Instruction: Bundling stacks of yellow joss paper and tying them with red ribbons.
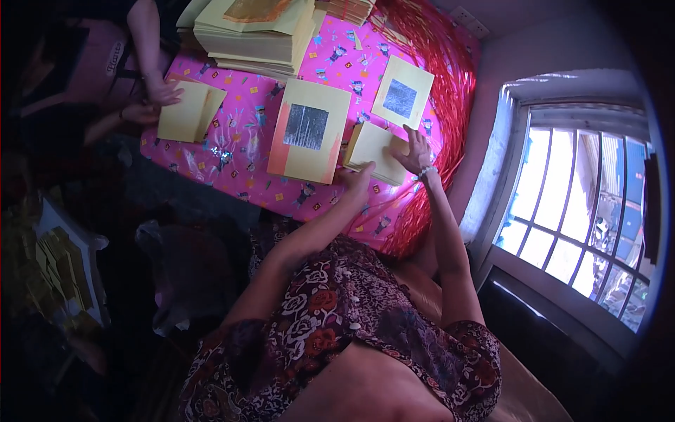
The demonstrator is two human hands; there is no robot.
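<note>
A thick stack of plain yellow paper [374,146] lies tilted on the pink table cover in front of me. My left hand [358,180] grips its near left edge, thumb on top, with the other fingers mostly hidden. Fingers spread, my right hand [415,152] rests open at the stack's right side. Just beyond it is a yellow sheet with a silver square [400,97]. To the left stands a taller pile of yellow sheets [330,126], its top one bearing a dark silver square and orange bands.
Across the table's left side, another person's hands [163,91] hold folded yellow paper [181,112]. A big pile of yellow paper [249,53] stands at the back. Red shiny strips [457,91] hang along the right edge, near a barred window [576,204]. Yellow bundles [63,264] lie lower left.
</note>
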